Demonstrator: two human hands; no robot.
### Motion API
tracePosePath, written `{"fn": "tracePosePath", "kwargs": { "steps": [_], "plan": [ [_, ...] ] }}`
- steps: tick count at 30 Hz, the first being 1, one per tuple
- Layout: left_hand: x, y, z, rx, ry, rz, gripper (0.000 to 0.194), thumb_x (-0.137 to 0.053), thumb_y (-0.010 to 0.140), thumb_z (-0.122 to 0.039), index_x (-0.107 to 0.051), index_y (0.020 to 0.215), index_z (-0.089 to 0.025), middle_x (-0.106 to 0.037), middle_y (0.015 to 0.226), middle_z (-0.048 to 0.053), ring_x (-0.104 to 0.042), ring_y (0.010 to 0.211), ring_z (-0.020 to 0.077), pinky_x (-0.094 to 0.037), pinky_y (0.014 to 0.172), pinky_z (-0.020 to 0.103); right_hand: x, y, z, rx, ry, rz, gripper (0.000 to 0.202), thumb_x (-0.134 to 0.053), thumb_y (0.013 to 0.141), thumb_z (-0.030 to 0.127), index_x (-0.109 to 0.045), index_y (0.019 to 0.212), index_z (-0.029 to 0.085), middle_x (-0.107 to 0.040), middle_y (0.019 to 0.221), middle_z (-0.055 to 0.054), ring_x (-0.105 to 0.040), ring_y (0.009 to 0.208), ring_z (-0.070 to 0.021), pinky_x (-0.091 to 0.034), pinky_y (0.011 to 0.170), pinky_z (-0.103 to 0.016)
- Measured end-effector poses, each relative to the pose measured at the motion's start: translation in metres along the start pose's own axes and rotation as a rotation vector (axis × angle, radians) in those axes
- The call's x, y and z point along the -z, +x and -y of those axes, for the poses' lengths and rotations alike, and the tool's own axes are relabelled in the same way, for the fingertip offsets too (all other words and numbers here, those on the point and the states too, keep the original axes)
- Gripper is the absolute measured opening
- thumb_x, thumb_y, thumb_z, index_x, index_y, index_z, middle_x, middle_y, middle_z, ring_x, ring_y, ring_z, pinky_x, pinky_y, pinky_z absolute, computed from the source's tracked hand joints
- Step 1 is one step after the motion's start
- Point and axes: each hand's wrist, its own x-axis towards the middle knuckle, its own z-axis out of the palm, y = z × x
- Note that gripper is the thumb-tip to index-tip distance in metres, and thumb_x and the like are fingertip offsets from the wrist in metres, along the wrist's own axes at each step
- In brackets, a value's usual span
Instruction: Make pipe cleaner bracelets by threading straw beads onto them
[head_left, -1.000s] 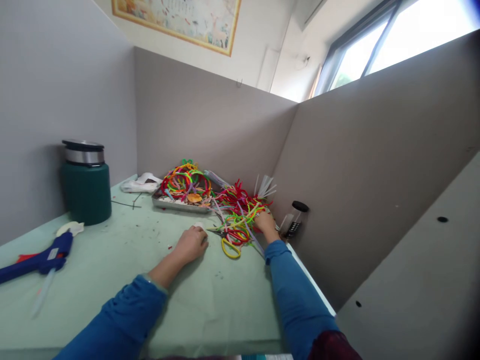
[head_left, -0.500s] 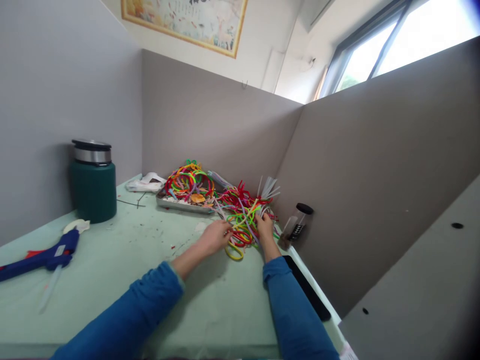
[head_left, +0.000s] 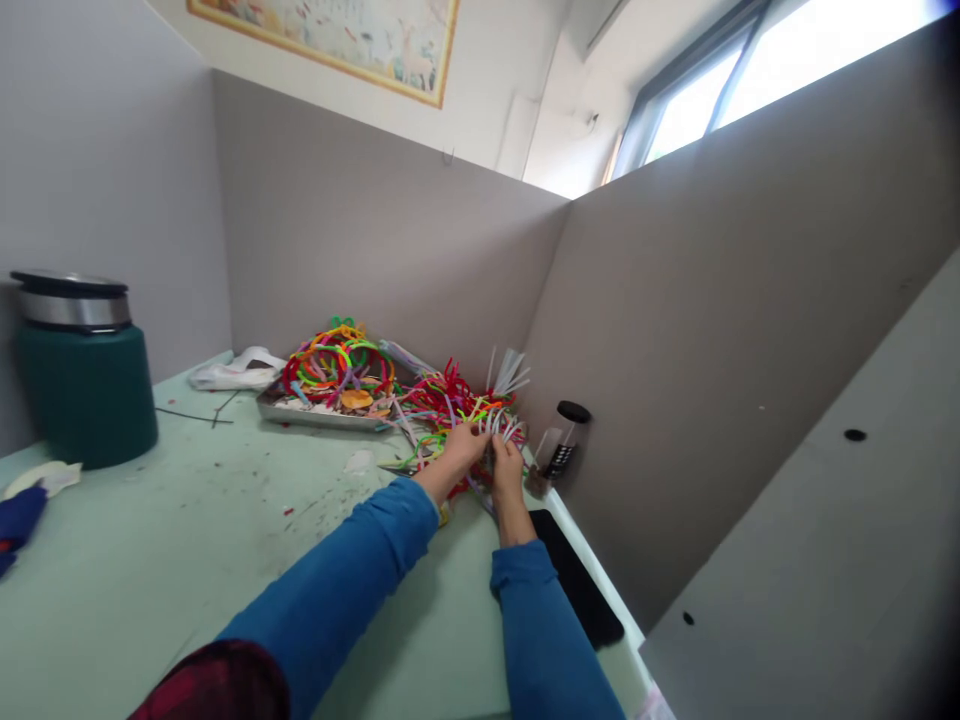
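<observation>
My right hand (head_left: pixel 508 468) is closed around a bunch of white pipe cleaners (head_left: pixel 501 424), whose curved ends fan out above the fingers. Close against it on the left, my left hand (head_left: pixel 465 447) pinches at the same bunch; its fingertips are partly hidden. Behind and below both hands lies a tangled heap of coloured pipe cleaners (head_left: pixel 442 388), mostly red, green and yellow. More white stems (head_left: pixel 510 371) stick up at the heap's back right.
A metal tray (head_left: pixel 322 416) holds looped coloured pipe cleaners and scraps. A green flask (head_left: pixel 90 390) and part of a blue glue gun (head_left: pixel 19 522) are at left. A black-lidded clear jar (head_left: pixel 559 445) and a black flat object (head_left: pixel 577 580) lie right, beside grey partitions (head_left: pixel 375 230).
My left hand has moved right and up to meet my right hand at the white pipe cleaners. The view has shifted right, so the flask and glue gun sit further left.
</observation>
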Motion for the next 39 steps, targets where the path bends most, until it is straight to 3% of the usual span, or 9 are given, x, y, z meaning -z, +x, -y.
{"fn": "tracePosePath", "kwargs": {
  "steps": [7, 12, 19, 29, 39],
  "plan": [
    [-0.004, 0.0, -0.001, 0.148, -0.3, 0.014, 0.004, -0.064, 0.076, -0.008, -0.064, 0.077, -0.012, -0.059, 0.062, 0.0, -0.052, 0.051, 0.0084, -0.039, 0.049, 0.019, 0.003, -0.001, 0.007, 0.118, -0.168, -0.119, 0.037, -0.052, 0.077, 0.053, -0.058, 0.086, 0.018, -0.063, 0.081, -0.004, -0.054, 0.076, -0.0191, -0.042, 0.071, -0.029],
    [-0.002, -0.001, -0.002, 0.202, -0.353, 0.041, 0.007, -0.063, 0.077, -0.005, -0.063, 0.078, -0.012, -0.059, 0.063, -0.001, -0.052, 0.052, 0.0075, -0.038, 0.048, 0.018, 0.005, -0.002, 0.009, 0.137, -0.229, -0.145, 0.034, -0.049, 0.078, 0.053, -0.058, 0.078, 0.02, -0.061, 0.072, -0.002, -0.051, 0.07, -0.0188, -0.041, 0.067, -0.029],
    [-0.003, -0.003, -0.005, 0.204, -0.353, 0.048, 0.012, -0.073, 0.073, -0.015, -0.064, 0.081, -0.013, -0.062, 0.065, 0.0, -0.056, 0.057, 0.0092, -0.042, 0.052, 0.018, 0.003, -0.004, 0.008, 0.108, -0.156, -0.139, 0.03, -0.06, 0.072, 0.049, -0.062, 0.078, 0.02, -0.065, 0.075, -0.004, -0.056, 0.073, -0.02, -0.043, 0.068, -0.029],
    [-0.004, -0.004, -0.005, 0.214, -0.362, 0.06, 0.009, -0.065, 0.075, -0.006, -0.06, 0.078, -0.013, -0.055, 0.057, -0.003, -0.05, 0.049, 0.0069, -0.039, 0.046, 0.017, 0.003, -0.002, 0.004, 0.05, -0.019, -0.085, 0.024, -0.061, 0.071, 0.043, -0.063, 0.073, 0.019, -0.063, 0.069, -0.001, -0.055, 0.067, -0.0175, -0.043, 0.065, -0.028],
    [0.002, -0.002, 0.007, 0.158, -0.325, 0.084, 0.007, -0.066, 0.075, -0.009, -0.059, 0.073, -0.013, -0.051, 0.054, -0.005, -0.047, 0.046, 0.0068, -0.038, 0.045, 0.018, 0.002, 0.0, 0.002, -0.066, 0.246, -0.026, 0.025, -0.072, 0.063, 0.04, -0.062, 0.068, 0.018, -0.059, 0.059, 0.003, -0.053, 0.057, -0.0135, -0.042, 0.056, -0.026]
  ]
}}
